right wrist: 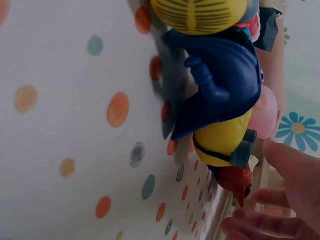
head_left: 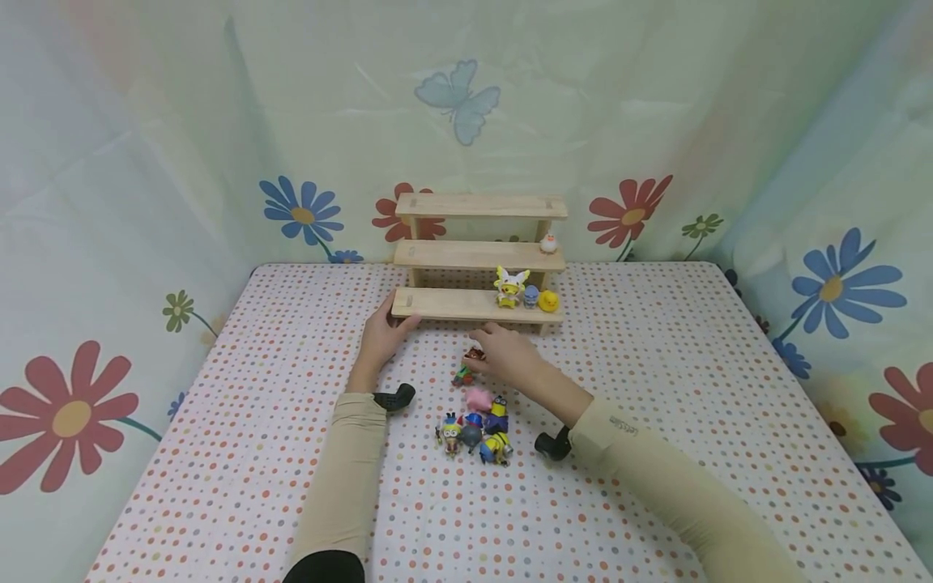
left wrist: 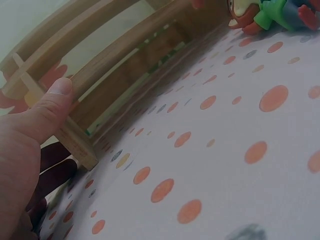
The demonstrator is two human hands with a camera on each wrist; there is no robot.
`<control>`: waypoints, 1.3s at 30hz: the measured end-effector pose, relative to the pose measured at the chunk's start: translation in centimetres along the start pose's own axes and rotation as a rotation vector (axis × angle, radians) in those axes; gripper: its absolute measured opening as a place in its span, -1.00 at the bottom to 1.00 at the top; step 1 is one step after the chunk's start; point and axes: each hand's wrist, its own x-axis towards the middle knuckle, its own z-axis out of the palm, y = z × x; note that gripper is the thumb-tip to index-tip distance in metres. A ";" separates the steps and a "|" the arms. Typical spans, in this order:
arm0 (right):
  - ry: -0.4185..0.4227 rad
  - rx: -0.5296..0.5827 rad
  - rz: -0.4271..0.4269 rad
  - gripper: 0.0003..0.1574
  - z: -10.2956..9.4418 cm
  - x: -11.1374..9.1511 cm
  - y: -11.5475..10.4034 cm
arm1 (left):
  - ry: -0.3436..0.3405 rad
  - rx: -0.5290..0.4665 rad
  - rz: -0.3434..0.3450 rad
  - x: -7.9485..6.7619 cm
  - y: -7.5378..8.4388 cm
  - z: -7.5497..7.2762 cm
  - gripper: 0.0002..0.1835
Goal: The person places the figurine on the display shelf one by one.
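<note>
My left hand (head_left: pixel 381 336) grips the left end of the wooden three-tier shelf (head_left: pixel 445 304), at its lowest board. In the left wrist view, the thumb (left wrist: pixel 60 92) lies on the board's edge and the other fingers reach behind the leg. A toy figure (head_left: pixel 467 368) in green with a reddish-brown head lies on the cloth before the shelf. Just over it is my right hand (head_left: pixel 510 356), partly covering it in the head view. The right wrist view has this hand's thumb and fingers spread apart beside the figure's reddish head (right wrist: pixel 234 180).
Nearer me stand a pink figure (head_left: pixel 478 399), a yellow figure in dark blue (head_left: pixel 497 415) and several other small toys. The lowest board holds a white-eared yellow figure (head_left: pixel 510 287), a blue figure (head_left: pixel 531 296) and a yellow duck (head_left: pixel 549 301). A white chicken (head_left: pixel 548 243) sits on the middle board.
</note>
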 end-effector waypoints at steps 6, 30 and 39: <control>-0.025 0.001 0.002 -0.37 0.3 0.3 -0.1 | 0.003 0.011 0.001 0.2 -0.1 0.0 0.10; -0.049 0.229 0.086 -0.61 0.1 1.0 -0.6 | 0.002 0.004 -0.010 0.3 -0.1 0.1 0.08; -0.074 0.208 0.129 -0.59 0.0 1.6 -0.9 | 0.003 -0.009 -0.002 0.3 -0.2 0.0 0.06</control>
